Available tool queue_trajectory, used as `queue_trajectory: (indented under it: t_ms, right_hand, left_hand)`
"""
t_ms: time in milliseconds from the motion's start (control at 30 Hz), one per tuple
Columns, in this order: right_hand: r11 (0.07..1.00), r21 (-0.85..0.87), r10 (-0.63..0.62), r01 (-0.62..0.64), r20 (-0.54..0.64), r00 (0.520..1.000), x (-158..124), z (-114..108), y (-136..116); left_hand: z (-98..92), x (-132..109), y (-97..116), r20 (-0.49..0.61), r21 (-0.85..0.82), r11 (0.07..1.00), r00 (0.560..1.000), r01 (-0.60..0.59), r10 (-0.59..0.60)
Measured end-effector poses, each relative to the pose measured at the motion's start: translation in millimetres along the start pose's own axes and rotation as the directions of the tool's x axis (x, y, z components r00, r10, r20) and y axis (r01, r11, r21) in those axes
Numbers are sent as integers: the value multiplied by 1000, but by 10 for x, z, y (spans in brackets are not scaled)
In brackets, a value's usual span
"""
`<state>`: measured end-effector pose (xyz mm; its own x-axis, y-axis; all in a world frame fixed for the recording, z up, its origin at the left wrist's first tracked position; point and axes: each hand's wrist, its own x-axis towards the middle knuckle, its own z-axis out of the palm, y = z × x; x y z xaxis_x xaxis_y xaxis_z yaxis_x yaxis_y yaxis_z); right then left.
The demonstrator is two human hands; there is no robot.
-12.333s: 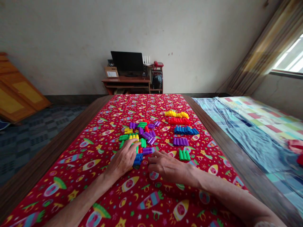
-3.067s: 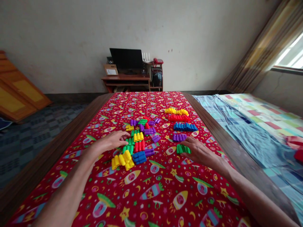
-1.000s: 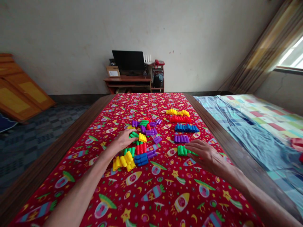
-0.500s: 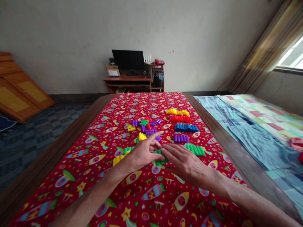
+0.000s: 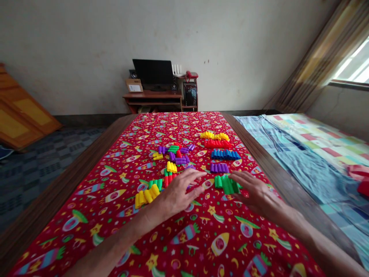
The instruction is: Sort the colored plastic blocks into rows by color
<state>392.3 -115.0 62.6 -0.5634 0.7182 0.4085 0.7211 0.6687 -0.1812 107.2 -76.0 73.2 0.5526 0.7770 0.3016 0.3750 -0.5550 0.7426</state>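
My right hand (image 5: 255, 192) reaches over the right side of the tabletop, its fingers and thumb closed around the right end of a green ribbed block (image 5: 230, 185) that looks like joined tubes. Another green block (image 5: 218, 182) lies just left of it. Over the middle of the cloth, my left hand (image 5: 183, 192) is held with thumb and fingers apart and nothing between them. Beside its wrist are yellow blocks (image 5: 147, 195) and a green block (image 5: 155, 184). Partly hidden behind its fingers are red blocks (image 5: 169, 179). A yellow block (image 5: 172, 167) lies farther back.
Rows of purple (image 5: 219, 168), blue (image 5: 225, 154), red (image 5: 218, 144) and yellow blocks (image 5: 215, 135) line the right side. A mixed pile of purple blocks (image 5: 180, 160) and other colours lies mid-table on the red patterned cloth (image 5: 184, 234). A bed (image 5: 302, 154) adjoins the right edge.
My right hand has moved right with the green block, now at the green row. My hands, close together before, are apart, uncovering the cloth between them.
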Motion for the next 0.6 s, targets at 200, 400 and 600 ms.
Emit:
queue_trajectory:
  t_ms: [200,400,600]
  right_hand:
    - [989,-10,147,-146,30,989,-485,49,977]
    - [991,33,122,-127,117,986,-431,168,942]
    - [992,12,122,-124,110,986,-330,85,778]
  left_hand:
    - [-407,107,-86,-156,116,993,987,-12,31]
    - [-519,85,-152,-185,117,993,982,-19,41]
    - [-607,94,-184,-144,234,972,988,-28,63]
